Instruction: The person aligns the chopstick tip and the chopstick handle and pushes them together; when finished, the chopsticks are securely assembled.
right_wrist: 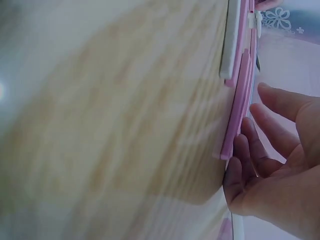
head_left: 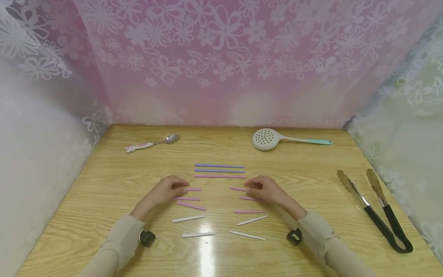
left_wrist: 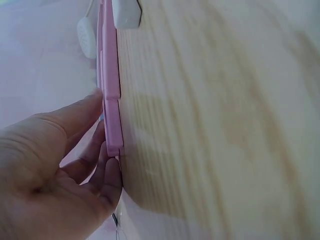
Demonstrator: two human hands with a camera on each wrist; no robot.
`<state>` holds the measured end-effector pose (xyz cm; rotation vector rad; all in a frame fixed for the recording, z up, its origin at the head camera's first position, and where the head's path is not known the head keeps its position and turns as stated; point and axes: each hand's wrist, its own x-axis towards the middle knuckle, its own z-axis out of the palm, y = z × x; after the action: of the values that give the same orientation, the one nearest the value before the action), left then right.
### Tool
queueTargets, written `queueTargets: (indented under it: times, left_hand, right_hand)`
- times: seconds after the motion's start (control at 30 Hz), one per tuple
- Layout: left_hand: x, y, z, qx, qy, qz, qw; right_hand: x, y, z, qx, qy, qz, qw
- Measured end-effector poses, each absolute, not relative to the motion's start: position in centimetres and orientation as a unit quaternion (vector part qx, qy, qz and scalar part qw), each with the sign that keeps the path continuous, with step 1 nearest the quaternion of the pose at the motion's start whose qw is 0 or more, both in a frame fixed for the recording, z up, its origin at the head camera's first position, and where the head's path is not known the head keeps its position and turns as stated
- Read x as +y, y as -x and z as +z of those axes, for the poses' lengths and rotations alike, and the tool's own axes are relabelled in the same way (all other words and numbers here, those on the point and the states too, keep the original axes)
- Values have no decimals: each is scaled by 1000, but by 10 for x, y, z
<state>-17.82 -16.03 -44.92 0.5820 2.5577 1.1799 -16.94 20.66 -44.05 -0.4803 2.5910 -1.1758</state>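
My left hand [head_left: 170,190] hovers over or rests at the outer end of a short pink stick [head_left: 195,189], fingers loosely bent and thumb apart from the index finger. In the left wrist view, the hand [left_wrist: 60,165] is beside pink sticks [left_wrist: 114,125]; contact is unclear. Mirroring it, my right hand [head_left: 265,189] is at the outer end of another short pink stick [head_left: 237,188]. The right wrist view has the hand [right_wrist: 280,145] with its thumb and fingers separated beside a pink stick [right_wrist: 235,120]. Other short pink sticks [head_left: 191,206] [head_left: 250,211] lie below both hands.
Two long blue sticks [head_left: 220,171] and a long pink one [head_left: 220,176] lie beyond the hands. White sticks [head_left: 199,234] [head_left: 247,235] lie nearer. A spoon [head_left: 142,146] is back left, a skimmer [head_left: 265,139] back right, tongs [head_left: 380,227] far right. Curtains [head_left: 221,77] surround the table.
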Motion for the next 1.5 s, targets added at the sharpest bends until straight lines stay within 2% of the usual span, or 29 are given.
queueTargets:
  times: [0.3,0.77,1.0,1.23,1.5]
  left_hand:
    - [-159,179,-450,879,-236,394,126]
    - [-154,180,-448,877,-237,396,133]
    - [-147,179,-444,879,-241,397,105]
    - [-132,172,-434,869,-252,421,68]
    - [-118,167,-426,855,-279,433,52]
  right_hand:
    - [207,173,-444,901,201,-371,103]
    - [206,173,-443,901,191,-375,106]
    - [203,169,-440,898,179,-390,99]
    - [190,159,-433,882,198,-424,60]
    - [176,150,-422,867,207,-451,35]
